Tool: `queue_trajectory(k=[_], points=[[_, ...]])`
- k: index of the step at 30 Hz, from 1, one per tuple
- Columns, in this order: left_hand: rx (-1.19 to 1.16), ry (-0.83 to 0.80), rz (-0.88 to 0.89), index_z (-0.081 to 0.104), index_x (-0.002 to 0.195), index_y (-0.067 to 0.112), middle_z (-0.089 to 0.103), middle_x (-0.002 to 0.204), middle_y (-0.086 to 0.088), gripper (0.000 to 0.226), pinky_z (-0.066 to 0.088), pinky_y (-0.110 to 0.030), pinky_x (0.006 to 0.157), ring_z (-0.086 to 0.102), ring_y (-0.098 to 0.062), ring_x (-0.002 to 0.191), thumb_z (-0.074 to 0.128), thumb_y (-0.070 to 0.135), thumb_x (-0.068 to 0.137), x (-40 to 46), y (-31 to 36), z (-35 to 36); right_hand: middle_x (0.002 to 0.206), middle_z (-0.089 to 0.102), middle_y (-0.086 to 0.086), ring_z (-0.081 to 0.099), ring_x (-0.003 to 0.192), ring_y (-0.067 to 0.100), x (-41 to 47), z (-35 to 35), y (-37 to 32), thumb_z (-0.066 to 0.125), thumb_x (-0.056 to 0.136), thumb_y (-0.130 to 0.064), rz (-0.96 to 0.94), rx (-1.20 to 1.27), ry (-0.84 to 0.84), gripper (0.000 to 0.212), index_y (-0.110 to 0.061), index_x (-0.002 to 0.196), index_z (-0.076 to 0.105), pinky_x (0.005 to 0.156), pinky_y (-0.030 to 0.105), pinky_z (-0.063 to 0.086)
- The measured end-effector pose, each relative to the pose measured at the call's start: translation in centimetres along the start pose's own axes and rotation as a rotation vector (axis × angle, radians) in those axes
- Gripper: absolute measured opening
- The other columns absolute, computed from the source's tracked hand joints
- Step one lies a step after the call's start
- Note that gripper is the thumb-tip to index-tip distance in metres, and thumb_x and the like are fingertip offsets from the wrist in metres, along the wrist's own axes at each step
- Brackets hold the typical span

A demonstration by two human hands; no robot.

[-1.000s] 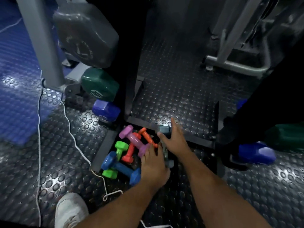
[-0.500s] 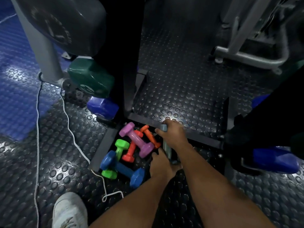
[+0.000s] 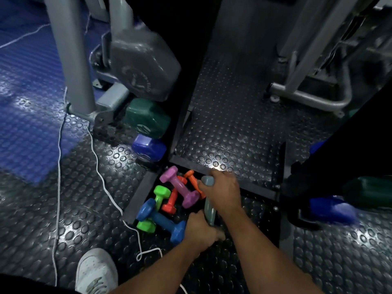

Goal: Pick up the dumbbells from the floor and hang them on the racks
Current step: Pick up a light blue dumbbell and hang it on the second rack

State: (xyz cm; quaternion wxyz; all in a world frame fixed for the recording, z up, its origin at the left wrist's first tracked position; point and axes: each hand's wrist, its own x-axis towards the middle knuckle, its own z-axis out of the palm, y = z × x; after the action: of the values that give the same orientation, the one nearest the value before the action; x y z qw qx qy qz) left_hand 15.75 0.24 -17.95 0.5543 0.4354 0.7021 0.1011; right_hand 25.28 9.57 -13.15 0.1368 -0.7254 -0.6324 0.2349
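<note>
Several small dumbbells lie piled on the floor inside the black rack's base frame [image 3: 222, 167]: a purple one [image 3: 180, 188], two orange [image 3: 169, 201], a green one [image 3: 159, 195] and a blue one [image 3: 161, 219]. Just right of the pile, a grey dumbbell [image 3: 210, 213] points away from me. My right hand [image 3: 224, 193] grips its handle, with the far head showing above the fingers. My left hand [image 3: 201, 232] curls round its near end. What lies under the left hand is hidden.
Big dumbbells hang on the rack's left side: grey [image 3: 144, 66], dark green [image 3: 148, 117], violet-blue [image 3: 148, 147]. On the right hang a blue one [image 3: 333, 209] and a green one [image 3: 369, 192]. A white cord [image 3: 95, 145] trails over the studded floor. My white shoe [image 3: 95, 270] stands near left.
My right hand has closed round the grey dumbbell's handle. My left hand has slid off the coloured pile toward me, onto the dumbbell's near end.
</note>
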Motion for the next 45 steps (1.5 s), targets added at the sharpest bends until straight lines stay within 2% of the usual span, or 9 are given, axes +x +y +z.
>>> queue_trajectory(k=[5,11,19,22,26,31,36,40,45], points=[[-0.030,-0.032,0.102,0.076,0.089,0.023,0.080,0.082,0.009,0.039,0.065,-0.031,0.072,0.075,-0.007,0.075,0.095,0.015,0.056,-3.9,1.4,-4.2,0.075,0.055,-0.011,0.057,0.080,0.016,-1.8,-2.8,-4.0,0.075,0.083,-0.057,-0.055,0.076,0.080,0.031,-0.028,0.086,0.069,0.062,0.030,0.039],[0.093,0.026,0.259,0.070,0.087,0.031,0.076,0.081,0.013,0.037,0.062,-0.031,0.071,0.074,-0.009,0.080,0.088,0.036,0.054,-8.6,4.0,-9.6,0.081,0.064,-0.003,0.061,0.081,0.021,-3.3,-5.8,-8.5,0.068,0.078,-0.069,-0.108,0.107,0.214,0.044,-0.027,0.089,0.073,0.064,0.033,0.051],[0.161,0.098,0.427,0.066,0.082,0.019,0.074,0.079,0.010,0.032,0.057,-0.029,0.068,0.068,-0.006,0.073,0.084,0.033,0.059,-15.6,7.1,-16.2,0.091,0.070,-0.003,0.064,0.091,0.024,-6.9,-11.8,-15.1,0.066,0.077,-0.081,-0.134,0.187,0.349,0.058,-0.028,0.099,0.074,0.079,0.036,0.054],[0.086,0.110,0.474,0.070,0.087,0.018,0.077,0.083,0.005,0.036,0.061,-0.038,0.071,0.075,-0.015,0.076,0.086,0.035,0.060,-17.8,8.5,-18.6,0.095,0.069,-0.010,0.063,0.096,0.019,-8.1,-14.2,-17.4,0.067,0.077,-0.083,-0.173,0.299,0.413,0.057,-0.032,0.102,0.073,0.084,0.038,0.055],[-0.035,0.035,0.517,0.070,0.096,0.021,0.080,0.084,0.001,0.047,0.064,-0.051,0.075,0.078,-0.027,0.081,0.084,0.026,0.052,-21.2,10.5,-20.7,0.105,0.067,-0.019,0.055,0.105,0.011,-9.8,-17.3,-19.9,0.072,0.082,-0.079,-0.261,0.426,0.459,0.049,-0.037,0.108,0.071,0.091,0.033,0.050],[-0.151,0.055,0.648,0.068,0.100,0.020,0.078,0.083,0.003,0.047,0.057,-0.035,0.068,0.067,-0.006,0.068,0.088,0.023,0.057,-25.1,12.8,-22.1,0.105,0.067,-0.017,0.054,0.104,0.011,-11.2,-21.5,-22.7,0.082,0.081,-0.068,-0.359,0.450,0.621,0.044,-0.033,0.107,0.075,0.089,0.023,0.041],[-0.272,0.105,0.734,0.069,0.100,0.023,0.076,0.088,-0.006,0.048,0.056,-0.039,0.065,0.066,-0.011,0.069,0.093,0.021,0.058,-27.7,14.9,-23.5,0.105,0.066,-0.020,0.056,0.105,0.011,-11.8,-25.2,-25.4,0.083,0.077,-0.072,-0.438,0.458,0.657,0.050,-0.036,0.111,0.076,0.091,0.028,0.048],[-0.309,0.197,0.822,0.073,0.104,0.029,0.077,0.088,0.003,0.047,0.057,-0.034,0.068,0.071,-0.016,0.072,0.094,0.029,0.062,-29.0,16.6,-25.2,0.105,0.066,-0.020,0.060,0.106,0.010,-11.4,-27.5,-27.2,0.083,0.080,-0.069,-0.469,0.536,0.642,0.050,-0.036,0.117,0.074,0.092,0.032,0.052],[-0.413,0.275,0.844,0.073,0.100,0.032,0.074,0.086,-0.004,0.047,0.062,-0.051,0.075,0.071,-0.026,0.076,0.094,0.044,0.061,-29.2,18.7,-27.6,0.110,0.070,-0.008,0.071,0.095,0.009,-10.7,-29.5,-28.2,0.083,0.089,-0.047,-0.557,0.790,0.668,0.039,-0.027,0.122,0.075,0.079,0.016,0.054]])
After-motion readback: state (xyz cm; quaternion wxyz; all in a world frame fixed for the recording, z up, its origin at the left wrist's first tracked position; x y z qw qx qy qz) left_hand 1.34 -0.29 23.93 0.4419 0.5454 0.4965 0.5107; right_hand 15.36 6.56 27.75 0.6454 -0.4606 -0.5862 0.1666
